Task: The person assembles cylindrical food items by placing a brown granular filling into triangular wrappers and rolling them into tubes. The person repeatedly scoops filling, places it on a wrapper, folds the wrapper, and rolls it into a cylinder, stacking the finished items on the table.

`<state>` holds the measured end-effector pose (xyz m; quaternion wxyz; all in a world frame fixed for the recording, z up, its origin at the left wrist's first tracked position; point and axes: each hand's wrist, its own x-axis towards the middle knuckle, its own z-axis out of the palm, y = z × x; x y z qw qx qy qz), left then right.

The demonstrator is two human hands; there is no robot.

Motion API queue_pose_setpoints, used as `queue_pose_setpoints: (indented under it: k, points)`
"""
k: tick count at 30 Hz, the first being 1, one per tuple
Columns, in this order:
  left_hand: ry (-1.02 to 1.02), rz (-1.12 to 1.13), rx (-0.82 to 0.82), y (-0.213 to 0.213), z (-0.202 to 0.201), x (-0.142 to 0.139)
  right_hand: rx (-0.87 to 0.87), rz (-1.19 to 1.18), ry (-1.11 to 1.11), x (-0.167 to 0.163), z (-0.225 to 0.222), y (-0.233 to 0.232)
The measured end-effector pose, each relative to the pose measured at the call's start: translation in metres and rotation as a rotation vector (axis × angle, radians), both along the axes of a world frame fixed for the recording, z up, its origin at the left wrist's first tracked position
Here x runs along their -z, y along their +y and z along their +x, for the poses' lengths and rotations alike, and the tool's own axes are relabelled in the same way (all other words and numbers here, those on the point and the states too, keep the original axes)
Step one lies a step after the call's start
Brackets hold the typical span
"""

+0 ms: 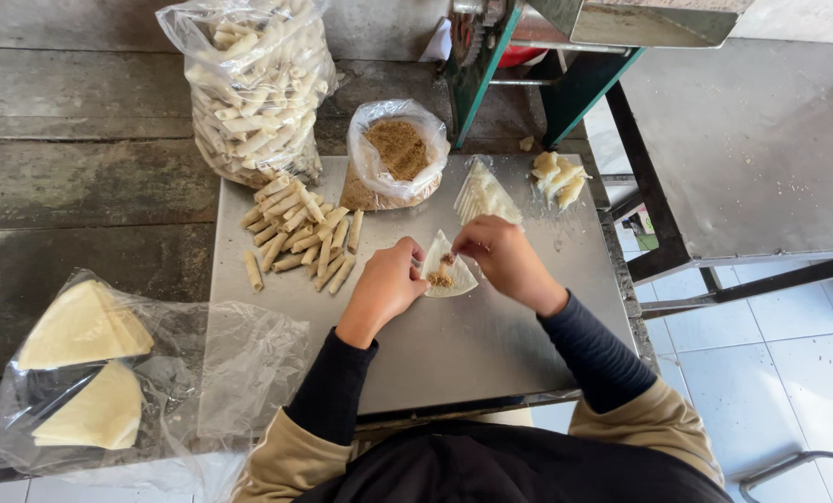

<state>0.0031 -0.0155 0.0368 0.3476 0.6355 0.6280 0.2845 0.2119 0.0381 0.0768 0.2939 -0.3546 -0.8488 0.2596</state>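
Left hand (386, 284) pinches the left edge of a triangular pastry wrapper (456, 277); right hand (500, 256) grips its upper right edge, fingers curled. Wrapper lies flat on the steel tray (491, 345), mid-tray, with a small heap of brown filling (440, 276) on it. Just behind the hands: stack of cut wrappers (484, 194), open bag of brown filling (396, 154). Left of them: pile of finished rolls (302, 235), and a large bag of rolls (256, 88) beyond. Bagged wrapper sheets (86, 368) at near left.
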Motion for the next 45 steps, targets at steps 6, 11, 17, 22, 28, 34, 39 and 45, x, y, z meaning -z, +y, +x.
queue_pose_setpoints:
  k: [6, 11, 17, 22, 28, 34, 39, 45]
  points:
    - [0.030, 0.045, 0.011, 0.000, -0.002, 0.000, -0.067, 0.488, -0.217, 0.021, 0.001, -0.032]
    - [0.023, 0.043, 0.002, 0.000, -0.002, -0.001, -0.140, 0.738, -0.340, 0.022, 0.007, -0.038]
    - [0.011, 0.031, 0.010, 0.001, 0.000, -0.002, -0.061, 0.494, -0.246, 0.012, 0.016, -0.034]
    - [-0.026, 0.052, -0.004, 0.003, 0.001, 0.000, 0.027, 0.028, 0.061, 0.005, 0.017, -0.005]
    - [-0.039, -0.023, 0.017, 0.009, -0.001, 0.008, 0.155, -0.061, 0.238, -0.006, -0.030, 0.081]
    - [-0.113, 0.130, 0.040, 0.008, -0.002, 0.013, 0.121, 0.079, 0.287, -0.014, -0.077, 0.094]
    - [-0.087, 0.178, 0.002, 0.003, 0.012, 0.010, 0.176, 0.188, 0.144, -0.002, -0.030, 0.017]
    - [0.033, 0.331, -0.031, -0.001, 0.021, 0.012, 0.418, 0.137, -0.155, 0.030, 0.001, -0.060]
